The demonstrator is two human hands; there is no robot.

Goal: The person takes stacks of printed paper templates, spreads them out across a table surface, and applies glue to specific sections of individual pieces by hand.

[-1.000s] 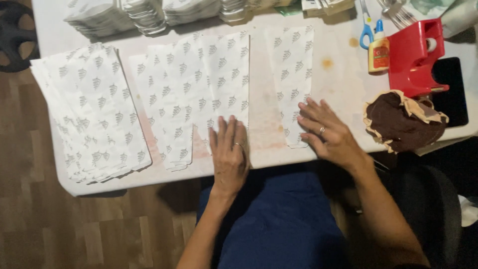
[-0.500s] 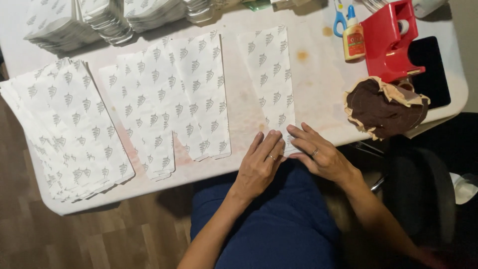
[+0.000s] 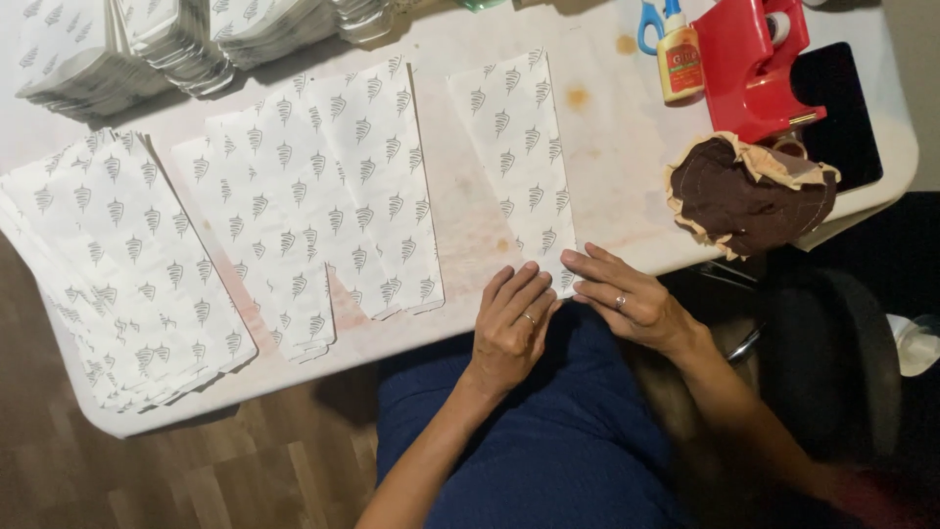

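Both hands, left [image 3: 511, 328] and right [image 3: 627, 299], flat and loose on paper strip [image 3: 519, 162] at desk [image 3: 607, 147] edge; brown cloth [image 3: 749, 196] close by.

A white, stained worktop [image 3: 627, 127] carries patterned paper sheets: a fanned pile [image 3: 117, 274] at one end, overlapping sheets [image 3: 313, 196] mid-table, one single sheet [image 3: 514, 157]. Folded stacks [image 3: 176, 39], glue bottle [image 3: 679, 61], red tape dispenser [image 3: 749, 64] and brown fabric piece [image 3: 749, 196] lie along its edges.

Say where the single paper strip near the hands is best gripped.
Likely its near end at the table edge: the strip lies flat, and there the left hand and right hand already meet it. Come from the person's side, pinching the overhanging edge.
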